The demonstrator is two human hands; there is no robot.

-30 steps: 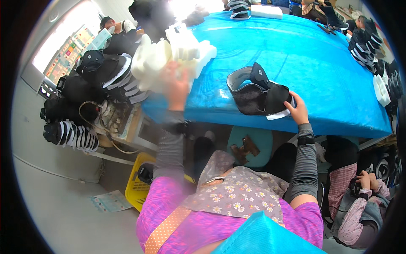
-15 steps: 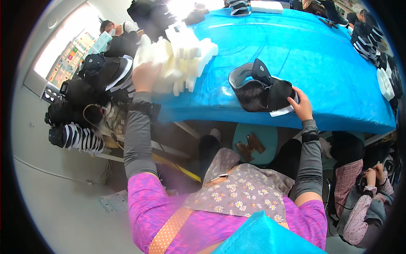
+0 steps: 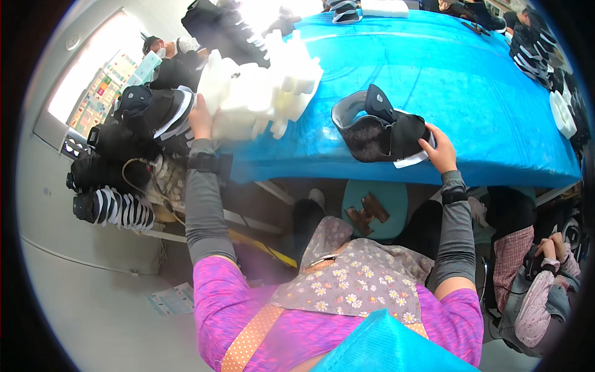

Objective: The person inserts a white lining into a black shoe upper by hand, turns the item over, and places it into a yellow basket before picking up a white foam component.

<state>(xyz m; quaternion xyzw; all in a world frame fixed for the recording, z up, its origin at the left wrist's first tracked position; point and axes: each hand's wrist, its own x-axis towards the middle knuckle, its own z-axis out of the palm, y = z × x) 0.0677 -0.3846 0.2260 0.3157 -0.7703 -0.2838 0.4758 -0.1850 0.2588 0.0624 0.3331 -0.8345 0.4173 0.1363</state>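
Note:
My right hand (image 3: 439, 149) grips the toe end of a black shoe upper (image 3: 381, 139) on the blue-covered table. The upper has a raised tongue, a grey lining and a white edge below, and its opening faces left. At the left end of the table, my left hand (image 3: 200, 119) closes on the near-left edge of a white foam piece (image 3: 214, 84) in a heap of foam pieces (image 3: 273, 93). Most of its fingertips are hidden by the foam. Just left of that hand lie stacked black shoe uppers (image 3: 152, 111) with white edges.
A blue cover (image 3: 489, 111) lies over the table. More black uppers (image 3: 121, 208) hang in a row at the lower left. Dark brown pieces (image 3: 367, 214) rest on a teal stool below. Another person's hands (image 3: 550, 247) are at the right, and white foam pieces (image 3: 562, 115) lie at the right edge.
My left hand has shifted left, from over the foam heap to its left edge. Some foam pieces sit differently. The right hand and its shoe upper have hardly moved.

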